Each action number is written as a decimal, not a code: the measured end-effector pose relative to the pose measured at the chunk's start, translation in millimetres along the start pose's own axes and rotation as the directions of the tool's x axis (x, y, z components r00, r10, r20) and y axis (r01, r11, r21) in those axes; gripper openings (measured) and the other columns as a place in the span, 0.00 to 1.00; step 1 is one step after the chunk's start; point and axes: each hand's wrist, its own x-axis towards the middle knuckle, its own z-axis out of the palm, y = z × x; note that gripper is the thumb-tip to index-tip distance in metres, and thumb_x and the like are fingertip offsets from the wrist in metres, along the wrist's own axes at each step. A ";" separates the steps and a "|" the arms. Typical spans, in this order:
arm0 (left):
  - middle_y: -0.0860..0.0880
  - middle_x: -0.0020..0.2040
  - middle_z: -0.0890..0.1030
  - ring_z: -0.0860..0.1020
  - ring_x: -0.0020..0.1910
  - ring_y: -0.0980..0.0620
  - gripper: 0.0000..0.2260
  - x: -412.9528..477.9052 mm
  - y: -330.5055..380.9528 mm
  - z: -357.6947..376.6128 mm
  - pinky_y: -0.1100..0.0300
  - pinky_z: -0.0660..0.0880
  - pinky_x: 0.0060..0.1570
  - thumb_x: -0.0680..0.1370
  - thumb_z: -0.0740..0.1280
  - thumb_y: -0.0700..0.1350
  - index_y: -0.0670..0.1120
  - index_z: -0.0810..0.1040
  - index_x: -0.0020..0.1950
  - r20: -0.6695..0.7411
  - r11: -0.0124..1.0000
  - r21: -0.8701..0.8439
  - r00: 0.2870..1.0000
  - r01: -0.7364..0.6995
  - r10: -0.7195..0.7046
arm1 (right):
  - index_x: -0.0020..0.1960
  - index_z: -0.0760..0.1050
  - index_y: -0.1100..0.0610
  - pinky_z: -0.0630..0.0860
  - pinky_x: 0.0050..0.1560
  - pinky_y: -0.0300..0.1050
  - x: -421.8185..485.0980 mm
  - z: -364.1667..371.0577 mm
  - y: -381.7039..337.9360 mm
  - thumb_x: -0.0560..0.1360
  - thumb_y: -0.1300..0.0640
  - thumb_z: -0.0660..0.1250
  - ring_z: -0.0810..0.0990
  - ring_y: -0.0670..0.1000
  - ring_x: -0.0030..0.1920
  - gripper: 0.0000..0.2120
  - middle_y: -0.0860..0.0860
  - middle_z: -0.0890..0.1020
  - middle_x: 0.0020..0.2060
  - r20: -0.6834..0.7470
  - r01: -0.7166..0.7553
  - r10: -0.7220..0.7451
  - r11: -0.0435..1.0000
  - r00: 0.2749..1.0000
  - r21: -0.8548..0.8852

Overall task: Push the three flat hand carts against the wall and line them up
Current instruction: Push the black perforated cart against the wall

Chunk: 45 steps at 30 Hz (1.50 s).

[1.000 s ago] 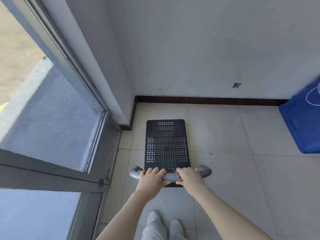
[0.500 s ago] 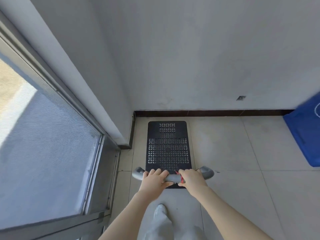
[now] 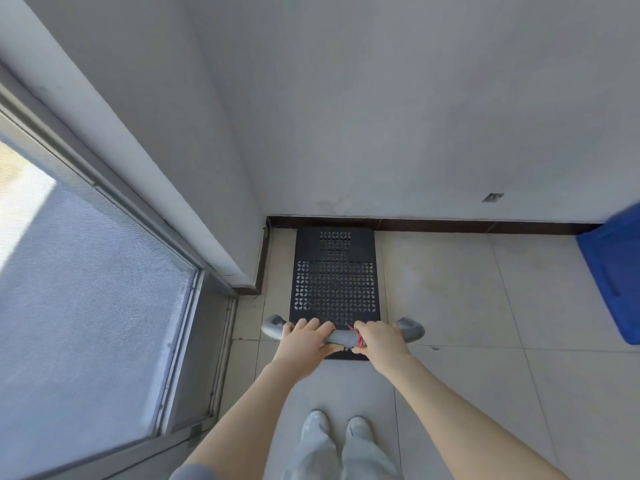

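Note:
One flat hand cart [image 3: 334, 271] with a black perforated deck stands on the tiled floor in the room's corner. Its far edge meets the dark skirting board [image 3: 450, 225] of the white wall [image 3: 398, 116]. Its grey handle [image 3: 341, 336] runs crosswise at the near end, with a bit of red cord on it. My left hand [image 3: 304, 341] grips the handle left of centre and my right hand [image 3: 379, 341] grips it right of centre. No other cart is in view.
A white pillar and a window frame [image 3: 194, 282] run along the left, close to the cart's left side. A blue object [image 3: 613, 271] lies on the floor by the wall at the right. Pale floor tiles [image 3: 467, 289] stretch between them. My shoes [image 3: 334, 427] are below.
The cart has rolled forward with both hands on its handle, from a tile's distance away to touching the skirting board. I have stepped closer to the wall.

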 end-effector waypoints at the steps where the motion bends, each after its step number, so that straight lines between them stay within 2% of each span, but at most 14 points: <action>1: 0.50 0.58 0.73 0.70 0.60 0.47 0.16 2.2 -0.4 -0.8 0.49 0.64 0.62 0.80 0.54 0.60 0.51 0.67 0.62 -0.003 1.000 0.002 1.000 -0.003 0.003 | 0.64 0.68 0.57 0.71 0.61 0.55 1.7 -1.6 0.8 0.77 0.48 0.64 0.77 0.57 0.59 0.19 0.56 0.79 0.58 -0.006 -0.005 0.005 1.000 1.000 -0.007; 8: 0.50 0.57 0.73 0.71 0.57 0.47 0.17 18.9 -2.8 -8.0 0.50 0.64 0.60 0.80 0.54 0.60 0.51 0.67 0.62 -0.055 1.000 0.002 0.998 -0.007 0.007 | 0.62 0.69 0.56 0.71 0.60 0.55 13.7 -12.7 6.8 0.77 0.48 0.65 0.77 0.57 0.59 0.19 0.55 0.80 0.57 -0.071 -0.010 0.010 1.000 0.997 -0.007; 14: 0.51 0.58 0.73 0.70 0.59 0.47 0.18 26.5 -3.6 -13.8 0.50 0.62 0.63 0.80 0.55 0.60 0.52 0.67 0.64 -0.018 0.999 -0.043 1.000 0.001 -0.002 | 0.63 0.68 0.56 0.71 0.60 0.55 15.8 -19.6 7.7 0.75 0.47 0.66 0.76 0.56 0.58 0.20 0.54 0.79 0.57 -0.083 -0.018 0.020 1.000 0.996 0.023; 17: 0.51 0.61 0.73 0.70 0.62 0.47 0.21 28.4 -5.2 -20.9 0.50 0.61 0.66 0.78 0.58 0.61 0.56 0.64 0.69 0.012 0.985 -0.174 1.000 0.010 -0.008 | 0.67 0.65 0.54 0.70 0.60 0.55 12.5 -26.1 10.5 0.73 0.43 0.68 0.75 0.56 0.61 0.29 0.54 0.77 0.61 -0.033 0.011 -0.006 0.990 0.999 0.138; 19: 0.50 0.65 0.72 0.70 0.64 0.47 0.25 27.2 -4.3 -26.8 0.49 0.63 0.68 0.77 0.60 0.60 0.57 0.61 0.72 -0.025 0.932 -0.359 0.998 0.045 -0.058 | 0.73 0.59 0.52 0.70 0.64 0.55 7.0 -34.0 13.3 0.71 0.41 0.69 0.73 0.56 0.65 0.36 0.54 0.73 0.67 -0.010 0.019 -0.016 0.954 1.000 0.300; 21: 0.50 0.66 0.72 0.70 0.65 0.47 0.26 24.6 -2.6 -35.8 0.47 0.67 0.67 0.77 0.61 0.61 0.56 0.60 0.73 -0.094 0.887 -0.461 0.991 0.041 -0.095 | 0.75 0.56 0.51 0.71 0.67 0.54 -0.2 -46.9 14.8 0.72 0.41 0.69 0.70 0.54 0.69 0.38 0.53 0.69 0.71 -0.059 0.015 0.011 0.907 0.998 0.421; 26: 0.51 0.69 0.70 0.68 0.67 0.48 0.28 17.1 7.5 -65.7 0.48 0.67 0.68 0.77 0.61 0.61 0.56 0.58 0.74 -0.161 0.935 -0.355 0.986 -0.012 -0.049 | 0.74 0.57 0.53 0.71 0.67 0.51 -15.5 -80.0 24.8 0.75 0.43 0.66 0.71 0.54 0.69 0.34 0.53 0.70 0.71 -0.246 0.042 0.056 0.924 0.968 0.379; 31: 0.50 0.72 0.69 0.67 0.69 0.47 0.28 17.7 40.8 -103.4 0.49 0.65 0.69 0.77 0.61 0.60 0.55 0.59 0.75 -0.219 0.961 -0.250 0.974 -0.118 0.063 | 0.74 0.58 0.55 0.71 0.66 0.49 -51.2 -112.9 45.2 0.77 0.47 0.65 0.73 0.55 0.67 0.31 0.54 0.71 0.70 -0.359 0.002 0.140 0.929 0.923 0.370; 37: 0.50 0.73 0.68 0.66 0.70 0.47 0.28 29.1 102.4 -141.2 0.51 0.64 0.69 0.77 0.60 0.60 0.55 0.58 0.75 -0.267 0.946 -0.093 0.923 -0.312 0.278 | 0.75 0.57 0.55 0.67 0.70 0.51 -115.9 -129.9 86.7 0.77 0.46 0.64 0.68 0.55 0.71 0.32 0.54 0.67 0.73 -0.422 -0.139 0.318 0.905 0.849 0.403; 42: 0.48 0.73 0.68 0.67 0.70 0.46 0.33 31.0 159.5 -158.9 0.49 0.64 0.69 0.73 0.55 0.65 0.54 0.59 0.75 -0.207 0.857 -0.005 0.839 -0.516 0.504 | 0.76 0.57 0.55 0.67 0.70 0.50 -188.0 -121.3 106.9 0.77 0.45 0.64 0.68 0.54 0.71 0.32 0.54 0.68 0.72 -0.446 -0.279 0.523 0.817 0.726 0.505; 45: 0.49 0.75 0.65 0.64 0.72 0.45 0.30 22.6 186.9 -151.2 0.46 0.63 0.70 0.76 0.59 0.63 0.56 0.56 0.75 -0.109 0.762 0.056 0.755 -0.645 0.647 | 0.75 0.56 0.56 0.67 0.70 0.50 -229.7 -99.9 98.2 0.77 0.47 0.64 0.68 0.55 0.71 0.32 0.55 0.68 0.72 -0.413 -0.365 0.665 0.713 0.622 0.599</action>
